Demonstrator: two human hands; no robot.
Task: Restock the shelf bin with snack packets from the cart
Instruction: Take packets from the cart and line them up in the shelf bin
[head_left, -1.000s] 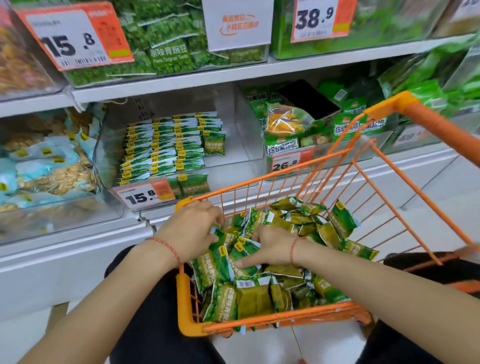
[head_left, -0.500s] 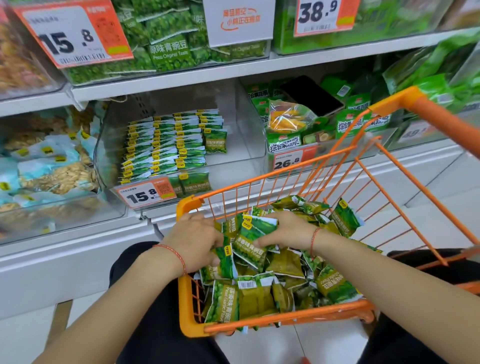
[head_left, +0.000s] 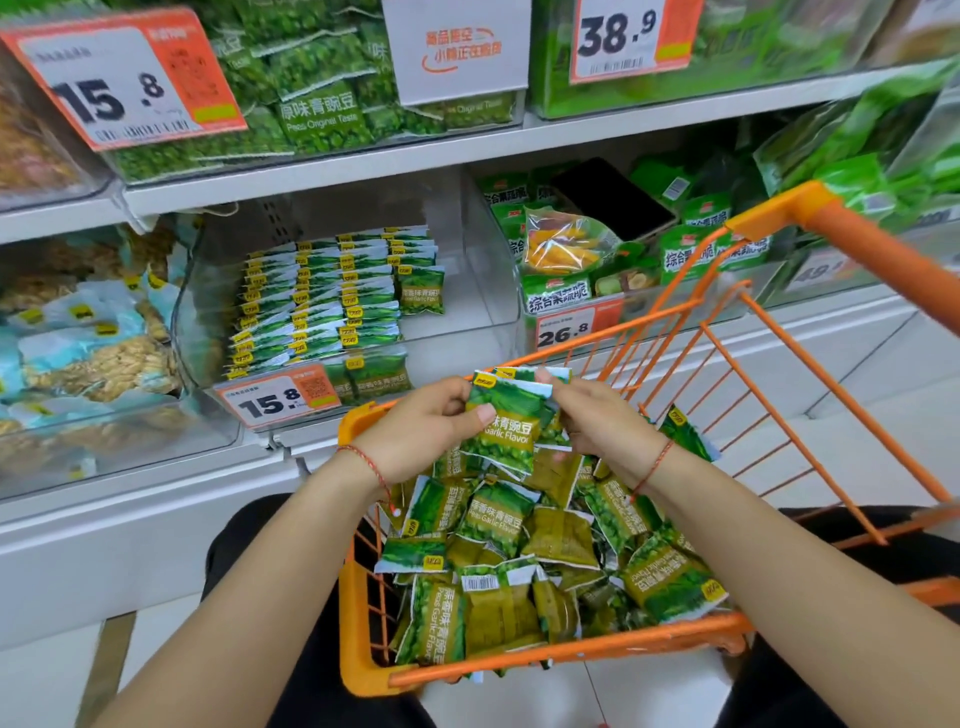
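Left hand (head_left: 421, 431): grip closed on a small bunch of green snack packets (head_left: 506, 423), thumb across the front packet, fingers behind. Right hand (head_left: 597, 421): grip pinching the same bunch at its top right edge, fingers curled. Bunch held above the cart's (head_left: 571, 652) far left corner. Loose packets (head_left: 519, 561): heaped in the cart. Shelf bin (head_left: 467, 312): rows of packets stacked along its left side.
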